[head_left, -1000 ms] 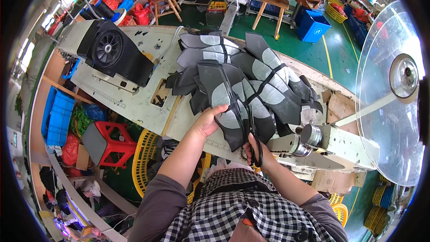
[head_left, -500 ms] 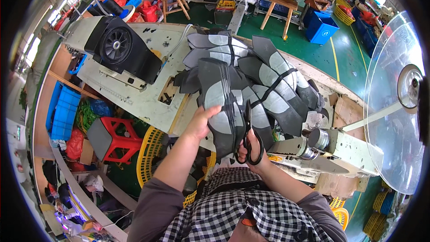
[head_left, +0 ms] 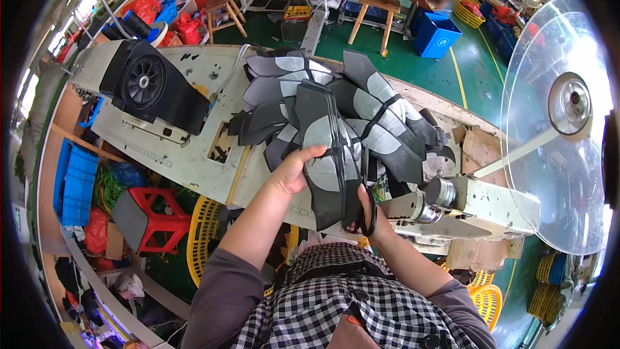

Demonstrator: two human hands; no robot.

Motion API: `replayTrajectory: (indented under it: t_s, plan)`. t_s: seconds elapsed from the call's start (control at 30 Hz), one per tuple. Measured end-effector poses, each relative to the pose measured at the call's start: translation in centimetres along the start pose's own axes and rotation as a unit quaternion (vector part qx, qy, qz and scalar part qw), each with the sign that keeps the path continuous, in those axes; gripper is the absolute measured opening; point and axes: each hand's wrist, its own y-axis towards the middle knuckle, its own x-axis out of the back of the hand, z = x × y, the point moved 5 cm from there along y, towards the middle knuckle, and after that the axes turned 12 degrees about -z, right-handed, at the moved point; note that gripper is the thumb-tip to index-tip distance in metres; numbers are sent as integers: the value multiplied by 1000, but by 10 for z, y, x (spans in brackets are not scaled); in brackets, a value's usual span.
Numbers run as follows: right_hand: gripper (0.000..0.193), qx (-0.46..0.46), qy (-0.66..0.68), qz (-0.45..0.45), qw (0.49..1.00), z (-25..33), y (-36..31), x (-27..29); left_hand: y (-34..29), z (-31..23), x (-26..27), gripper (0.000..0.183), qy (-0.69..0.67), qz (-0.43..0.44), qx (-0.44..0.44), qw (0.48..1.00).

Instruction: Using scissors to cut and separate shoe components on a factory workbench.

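Left hand (head_left: 296, 171) grips curved, dark-grey, silver-patched, fabric-looking bundle (head_left: 325, 176); right hand (head_left: 380, 220) holds black, loop-handled metal scissors (head_left: 373, 216). Keep blades off panel faces.

I see the left hand (head_left: 294, 171) gripping a grey bundle (head_left: 326, 171) mid-frame, black scissors (head_left: 372, 218) in the right hand (head_left: 381, 225) below centre.

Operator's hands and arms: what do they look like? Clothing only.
Left hand and right hand: no gloves seen. Plain dark greyish sleeves end near the elbows, leaving forearms uncovered. Black-and-white checked garment over the torso.
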Motion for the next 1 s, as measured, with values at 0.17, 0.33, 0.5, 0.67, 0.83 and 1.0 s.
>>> replayTrajectory:
  t_s: [0.17, 0.33, 0.5, 0.67, 0.83, 1.0]
  plan:
    - [54, -49, -30, 18, 998, -2, 12, 1, -19, -33, -1, 38, 111, -72, -79, 988]
    - [51, 23, 45, 25, 998, -4, 20, -18, -32, -32, 13, 42, 163, -68, -102, 979]
    - [48, 12, -10, 31, 999, -14, 9, -27, -59, -13, 26, 52, 139, -67, -157, 975]
    - [36, -26, -23, 52, 998, -67, 3, 17, -134, -42, 72, 94, 138, -125, -293, 938]
    - [31, 64, -183, 66, 979, -59, -33, 34, -187, -109, 187, 97, 148, -195, -387, 889]
    - [31, 36, -213, 91, 972, -66, -43, 22, -133, -116, 314, 75, 471, -470, -264, 698]
